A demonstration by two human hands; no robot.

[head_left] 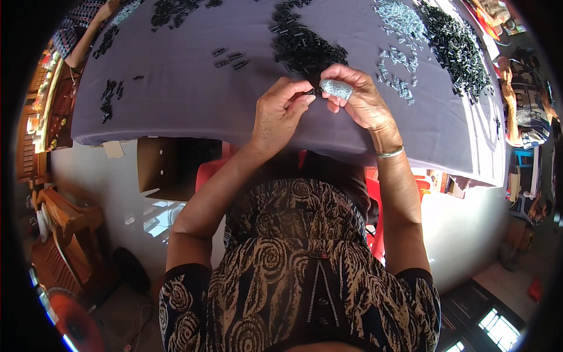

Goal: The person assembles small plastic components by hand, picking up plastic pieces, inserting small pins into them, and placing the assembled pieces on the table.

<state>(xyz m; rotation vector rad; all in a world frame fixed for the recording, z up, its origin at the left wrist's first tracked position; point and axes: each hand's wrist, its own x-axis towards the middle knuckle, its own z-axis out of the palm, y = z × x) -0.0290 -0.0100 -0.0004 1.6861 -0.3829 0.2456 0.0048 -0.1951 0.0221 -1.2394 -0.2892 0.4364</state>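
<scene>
Seemingly much remains: the black heap (305,48) is large, few loose pieces (236,56) lie left of it; at its near side, left fingers (293,88) pinch a black piece (311,92), right fingers (341,71) curl narrowly, hold unclear

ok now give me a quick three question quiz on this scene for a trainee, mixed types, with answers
1. Multiple choice: on which arm is the silvery bracelet worn? a) left b) right c) both
2. True or false: a grey cover sits on a digit of the right hand.
3. Fill in: the left hand pinches a small piece coloured ____.

Key: 1. b; 2. true; 3. black
</scene>
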